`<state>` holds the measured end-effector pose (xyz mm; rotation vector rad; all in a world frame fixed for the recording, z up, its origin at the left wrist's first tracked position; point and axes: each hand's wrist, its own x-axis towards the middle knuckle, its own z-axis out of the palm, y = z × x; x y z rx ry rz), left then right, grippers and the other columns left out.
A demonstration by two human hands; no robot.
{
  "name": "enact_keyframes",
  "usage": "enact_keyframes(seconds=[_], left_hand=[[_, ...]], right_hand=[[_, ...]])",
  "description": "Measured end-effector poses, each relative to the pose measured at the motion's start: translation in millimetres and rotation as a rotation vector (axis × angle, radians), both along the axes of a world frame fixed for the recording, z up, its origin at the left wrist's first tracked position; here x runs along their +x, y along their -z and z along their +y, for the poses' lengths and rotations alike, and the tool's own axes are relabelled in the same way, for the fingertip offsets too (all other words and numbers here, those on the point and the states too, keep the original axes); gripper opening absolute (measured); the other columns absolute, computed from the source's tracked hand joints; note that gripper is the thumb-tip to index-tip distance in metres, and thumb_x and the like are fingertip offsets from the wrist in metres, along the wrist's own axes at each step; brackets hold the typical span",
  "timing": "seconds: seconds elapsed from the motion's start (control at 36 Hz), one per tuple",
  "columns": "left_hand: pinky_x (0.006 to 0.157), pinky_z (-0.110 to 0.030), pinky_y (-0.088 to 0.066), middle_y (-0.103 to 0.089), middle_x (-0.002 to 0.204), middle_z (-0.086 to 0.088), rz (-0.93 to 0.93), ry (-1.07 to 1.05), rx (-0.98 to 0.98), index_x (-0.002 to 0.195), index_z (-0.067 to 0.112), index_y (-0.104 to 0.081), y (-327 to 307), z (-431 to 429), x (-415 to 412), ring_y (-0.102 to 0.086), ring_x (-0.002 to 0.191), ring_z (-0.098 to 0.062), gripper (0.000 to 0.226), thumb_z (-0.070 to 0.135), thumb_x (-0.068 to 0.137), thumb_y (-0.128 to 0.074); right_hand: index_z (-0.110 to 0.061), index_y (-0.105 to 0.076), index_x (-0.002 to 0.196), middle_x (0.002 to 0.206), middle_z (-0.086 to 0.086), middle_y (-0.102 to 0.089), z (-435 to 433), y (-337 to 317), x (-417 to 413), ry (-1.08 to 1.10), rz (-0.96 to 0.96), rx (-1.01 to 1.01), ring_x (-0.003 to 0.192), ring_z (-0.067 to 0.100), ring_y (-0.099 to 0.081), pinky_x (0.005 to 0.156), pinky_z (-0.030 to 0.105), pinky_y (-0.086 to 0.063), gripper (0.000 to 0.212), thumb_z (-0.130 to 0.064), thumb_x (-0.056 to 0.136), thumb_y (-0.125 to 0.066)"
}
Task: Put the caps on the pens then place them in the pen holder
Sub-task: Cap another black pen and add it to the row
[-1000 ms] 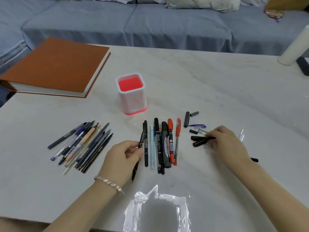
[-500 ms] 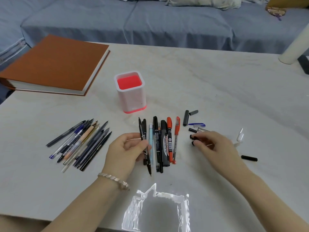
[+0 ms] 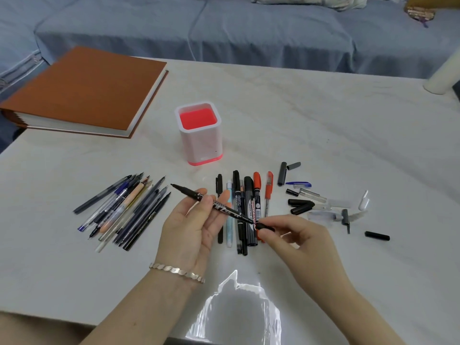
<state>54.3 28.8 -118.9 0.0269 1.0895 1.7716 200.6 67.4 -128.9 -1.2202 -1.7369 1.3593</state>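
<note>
We see the left hand (image 3: 191,227) palm-up just below centre frame, fingers and thumb curled round a slim black marker pen (image 3: 219,206). The pen lies slantwise across them, its bare tip pointing to the upper left. The right hand (image 3: 296,235), lower right of centre, pinches a small black cap (image 3: 265,227) btwn thumb and forefinger, right at the pen's lower-right end (whether the cap is fully seated we can't tell). A silver link bracelet (image 3: 176,270) sits on the left wrist.

Pen and cap are held above a row of capped pens (image 3: 246,202), black, pale blue and red, lying side by side on the pale marble-look tabletop (image 3: 323,135). The white square pen holder (image 3: 202,143), w/ red inside and red base, stands upright at centre frame, above the hands and apart from them.

At left of frame lies a fanned pile of uncapped pens (image 3: 124,210), tips mostly toward the upper right. At right of centre are scattered loose caps (image 3: 301,205), black, grey, clear and one blue.

A thick brown-covered book (image 3: 84,88) lies flat at upper left. A blue fabric sofa (image 3: 224,28) runs across the top, and a white cylinder (image 3: 443,75) stands at the right edge.
</note>
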Motion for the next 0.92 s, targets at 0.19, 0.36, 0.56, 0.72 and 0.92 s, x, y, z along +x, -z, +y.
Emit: enact_keyframes(seconds=[0.19, 0.36, 0.56, 0.72, 0.92], left_hand=[[0.065, -0.026, -0.059, -0.062, 0.097, -0.020, 0.039, -0.014, -0.005, 0.082, 0.008, -0.052, 1, -3, 5, -0.071, 0.073, -0.016, 0.011, -0.001, 0.086, -0.048], [0.058, -0.023, -0.057, -0.068, 0.064, -0.003, 0.070, 0.034, 0.031, 0.075, 0.009, -0.051, 1, -8, 15, -0.072, 0.078, -0.021, 0.015, -0.001, 0.085, -0.048], [0.057, -0.018, -0.056, -0.069, 0.064, -0.003, 0.116, 0.023, 0.032, 0.076, 0.010, -0.050, -1, -15, 19, -0.071, 0.078, -0.017, 0.009, 0.002, 0.080, -0.049], [0.055, -0.017, -0.055, -0.065, 0.077, -0.011, 0.177, 0.028, 0.025, 0.078, 0.009, -0.050, 1, -15, 22, -0.071, 0.076, -0.015, 0.010, 0.000, 0.084, -0.047], [0.053, -0.020, -0.057, -0.060, 0.076, -0.014, 0.269, 0.121, -0.094, 0.079, 0.005, -0.053, 9, -4, 13, -0.071, 0.066, -0.017, 0.007, 0.001, 0.085, -0.051]], right_hand=[[-0.039, -0.069, 0.071, 0.075, -0.009, -0.068, -2, -1, 0, -0.008, 0.004, 0.022, 0.062, 0.004, -0.055, 0.063, 0.008, -0.043, 0.028, -0.012, 0.072, -0.073], [-0.034, -0.071, 0.078, 0.072, -0.020, -0.070, -3, -5, -3, -0.002, -0.012, 0.124, 0.065, -0.001, -0.065, 0.064, 0.002, -0.042, 0.023, -0.011, 0.075, -0.070], [-0.025, -0.075, 0.085, 0.063, -0.038, -0.061, -1, 1, 2, -0.057, -0.089, 0.317, 0.069, -0.010, -0.062, 0.067, -0.002, -0.040, 0.015, -0.015, 0.075, -0.070], [-0.030, -0.072, 0.084, 0.064, -0.033, -0.061, 2, 2, 1, -0.118, -0.096, 0.304, 0.069, -0.005, -0.061, 0.068, 0.001, -0.040, 0.017, -0.024, 0.076, -0.059], [-0.033, -0.065, 0.070, 0.061, -0.013, -0.062, 8, 3, 4, -0.249, -0.147, 0.045, 0.060, 0.000, -0.056, 0.063, 0.008, -0.043, 0.028, -0.014, 0.088, -0.054]])
